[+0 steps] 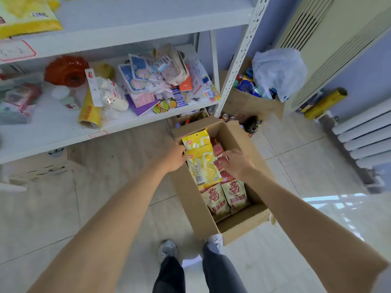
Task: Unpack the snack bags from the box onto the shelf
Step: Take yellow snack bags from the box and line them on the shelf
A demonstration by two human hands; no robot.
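Observation:
An open cardboard box (190, 199) stands on the floor below me, holding yellow snack bags (202, 163) on top and red-and-white snack bags (226, 195) under them. My left hand (175, 156) grips the left edge of the yellow bags at the box's left wall. My right hand (237, 162) reaches into the box with curled fingers on a red bag (220, 163) beside the yellow ones. The white shelf (127, 20) rises at the upper left, with a yellow bag (25, 15) lying on its upper board.
The lower shelf board (53, 127) is cluttered with packets, a red bowl (65, 69) and a yellow roll. A second box (254, 104) with a plastic bag stands behind the shelf post. A radiator (364, 136) lines the right wall. My shoes (168, 249) touch the box's near corner.

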